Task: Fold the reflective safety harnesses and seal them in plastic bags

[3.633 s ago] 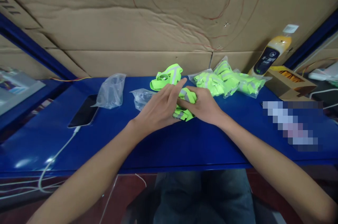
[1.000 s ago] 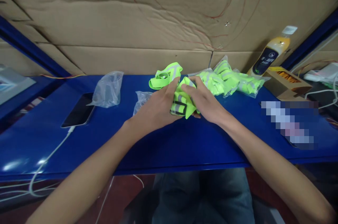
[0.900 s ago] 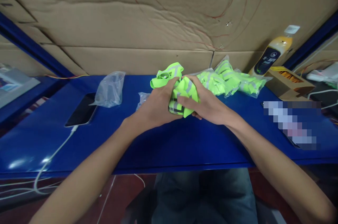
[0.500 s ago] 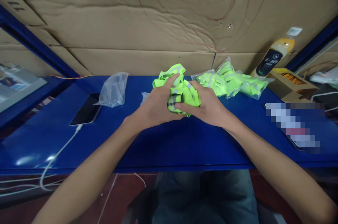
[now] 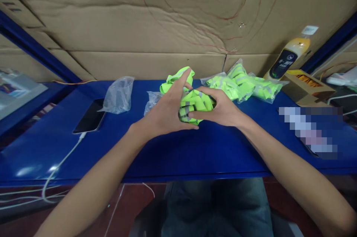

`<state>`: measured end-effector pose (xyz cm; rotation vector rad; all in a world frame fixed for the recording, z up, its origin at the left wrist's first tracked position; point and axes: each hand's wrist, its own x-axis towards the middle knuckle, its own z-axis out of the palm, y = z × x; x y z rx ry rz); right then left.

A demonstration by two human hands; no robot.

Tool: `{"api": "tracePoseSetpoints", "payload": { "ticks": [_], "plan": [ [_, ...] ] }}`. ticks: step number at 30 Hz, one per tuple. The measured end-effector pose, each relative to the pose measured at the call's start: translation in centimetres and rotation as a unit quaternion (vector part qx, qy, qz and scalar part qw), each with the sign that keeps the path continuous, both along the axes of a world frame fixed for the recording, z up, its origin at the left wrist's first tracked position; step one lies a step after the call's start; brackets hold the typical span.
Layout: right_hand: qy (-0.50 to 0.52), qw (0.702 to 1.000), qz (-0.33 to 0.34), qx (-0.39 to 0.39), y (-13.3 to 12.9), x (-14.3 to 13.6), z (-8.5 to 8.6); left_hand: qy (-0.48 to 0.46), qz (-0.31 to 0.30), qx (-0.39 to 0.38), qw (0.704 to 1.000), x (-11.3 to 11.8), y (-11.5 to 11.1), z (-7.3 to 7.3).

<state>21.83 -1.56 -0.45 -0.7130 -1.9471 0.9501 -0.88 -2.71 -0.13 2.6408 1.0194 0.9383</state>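
Observation:
Between my hands is a rolled bundle of neon yellow-green reflective strap [image 5: 199,99] with grey bands and a dark checked patch. My left hand [image 5: 170,108] cups its left side, with the thumb stretched out underneath and one finger pointing up; its other fingers are partly hidden. Gripping the right side, my right hand [image 5: 223,108] has its thumb across the front and fingers over the top. Another neon reflective strap piece [image 5: 174,79] shows just behind my left hand; whether it joins the bundle I cannot tell. Bagged neon reflective straps [image 5: 241,84] lie behind my right hand.
On the blue table [image 5: 178,159] are clear plastic bags [image 5: 119,95] and a phone [image 5: 90,116] with a white cable, left. A drink bottle [image 5: 290,58], an open cardboard box [image 5: 309,90] and a blurred-out flat item [image 5: 309,131] stand right. Cardboard [image 5: 139,66] walls the back.
The bundle has turned slightly between my hands, and my left hand's fingers have spread wider. My right hand has shifted a little to the right. More of the small plastic bag shows.

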Motion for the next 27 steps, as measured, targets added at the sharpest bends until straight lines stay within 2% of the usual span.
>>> {"api": "tracePoseSetpoints", "payload": {
  "ticks": [2, 5, 9, 13, 17, 23, 27],
  "plan": [
    [0.018, 1.0, -0.021, 0.0, 0.3, 0.1, -0.1, -0.003, -0.017, -0.013, 1.0, -0.7, 0.2, 0.9],
    [0.038, 0.998, -0.042, -0.003, 0.5, 0.2, 0.2, 0.03, 0.003, -0.001, 1.0, -1.5, 0.4, 1.5],
    [0.045, 0.998, -0.036, -0.01, 0.2, 0.1, 0.7, 0.054, 0.033, -0.003, 0.998, -1.8, 0.6, 1.4],
    [0.051, 0.998, -0.036, -0.009, -0.1, 0.0, 0.9, 0.063, 0.051, -0.048, 0.996, -1.3, 0.4, 1.5],
    [0.042, 0.999, -0.006, -0.007, -0.3, 0.2, 1.0, 0.061, 0.04, -0.085, 0.994, -0.8, 0.0, 1.9],
    [0.036, 0.999, 0.027, -0.011, -0.9, 0.6, 1.9, -0.009, 0.048, -0.034, 0.998, -0.7, -1.2, 2.5],
    [-0.011, 0.999, 0.03, 0.019, -0.8, 0.7, 2.0, -0.02, 0.026, -0.003, 0.999, -0.5, -1.2, 1.7]
  ]
}}
